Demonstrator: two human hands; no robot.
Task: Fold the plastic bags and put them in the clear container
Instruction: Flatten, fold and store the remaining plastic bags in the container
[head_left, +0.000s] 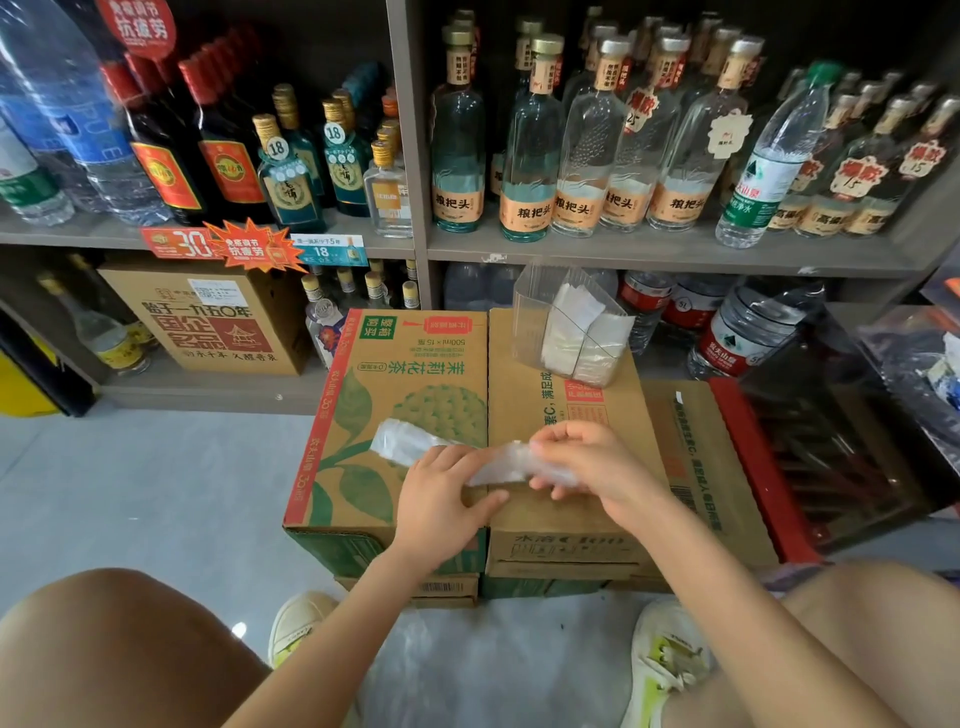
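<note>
Cardboard cartons (519, 395) at centre frame, before grey shelving (675, 254) of glass bottles (530, 156), bear a crinkly translucent plastic bag (405, 441), pressed flat by the left hand (441, 493), pinched by the right hand (587, 457), below the clear container (530, 312).

"粮把头": clear bottles (531, 156) | "18": teal bottles (291, 192) | "30": shelf tag (179, 242) | "500ml×15": carton (415, 374)

We count two bare hands, left hand (441, 493) and right hand (582, 457); one translucent plastic bag (402, 444); one clear rectangular plastic container (524, 312); two brown cardboard cartons beneath them, green-printed carton (363, 395) and plain carton (524, 405); two pale shoes (298, 623).
</note>
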